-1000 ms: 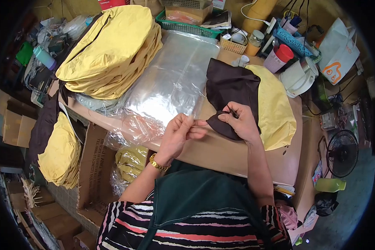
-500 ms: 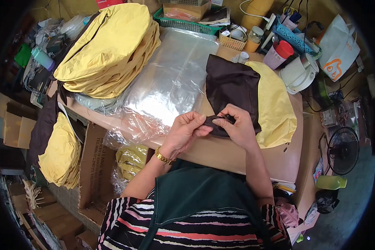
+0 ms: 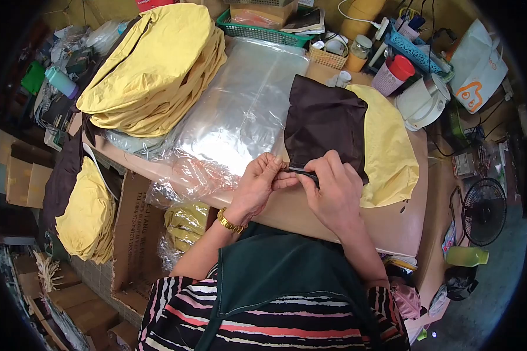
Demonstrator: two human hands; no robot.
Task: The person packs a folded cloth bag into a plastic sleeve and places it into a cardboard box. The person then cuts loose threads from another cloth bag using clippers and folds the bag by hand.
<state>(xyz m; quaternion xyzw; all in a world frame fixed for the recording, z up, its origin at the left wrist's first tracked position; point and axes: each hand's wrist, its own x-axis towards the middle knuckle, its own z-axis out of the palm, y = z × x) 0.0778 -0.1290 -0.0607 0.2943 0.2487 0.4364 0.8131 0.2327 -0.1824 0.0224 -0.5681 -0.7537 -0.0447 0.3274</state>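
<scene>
A dark brown cloth piece (image 3: pixel 327 120), joined to or lying on a yellow cloth piece (image 3: pixel 392 155), is spread on the table in front of me. My left hand (image 3: pixel 264 178), with a gold watch at the wrist, is closed in a pinch on the lower left edge of the brown cloth. Closed around a small, slim dark tool (image 3: pixel 304 172) that looks like thread snips, my right hand (image 3: pixel 334 190) is just right of the left fingertips. The tool's tip points left at the pinched edge; its handle is mostly hidden in the fingers.
Left of the cloth lie clear plastic bags (image 3: pixel 234 105). A tall stack of yellow cloth pieces (image 3: pixel 152 64) stands at the back left. At the back right are a red cup (image 3: pixel 400 68) and a white kettle (image 3: pixel 418 105). An open cardboard box (image 3: pixel 132 240) sits below the table's front edge.
My right hand has turned, and the dark tool now shows between its fingers, pointing at the left fingertips. Before, both hands pinched the brown cloth's edge. The cloth has flattened and shifted slightly.
</scene>
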